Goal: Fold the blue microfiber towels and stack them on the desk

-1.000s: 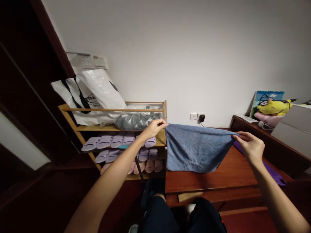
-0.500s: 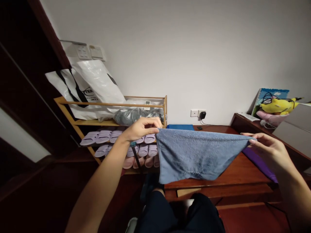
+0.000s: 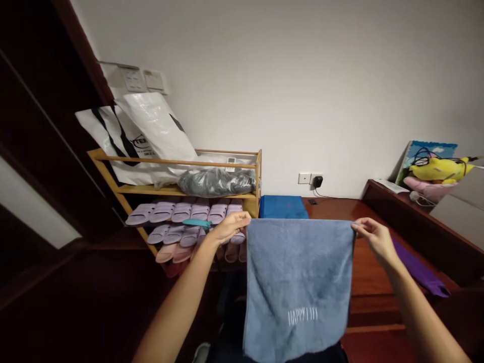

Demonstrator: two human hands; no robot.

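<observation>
A blue-grey towel (image 3: 298,272) hangs spread out between my two hands, its top edge stretched nearly level. White stitched lettering shows near its lower part. My left hand (image 3: 232,226) pinches the top left corner, in front of the shoe rack. The top right corner is pinched between the fingertips of my right hand (image 3: 372,236), above the reddish-brown wooden desk (image 3: 368,277). The towel's lower edge hangs over my lap and hides part of the desk.
A wooden rack (image 3: 109,176) on the left bears white bags (image 3: 159,131) and lilac slippers (image 3: 162,209). Behind the towel lies a blue folded item (image 3: 283,206). On the right are a purple item (image 3: 419,267), a yellow plush toy (image 3: 438,169) and a raised shelf (image 3: 412,209).
Both hands have moved down, and my right hand has come inward. The towel, earlier swung up and slanting, now hangs down flat with its lettering in view.
</observation>
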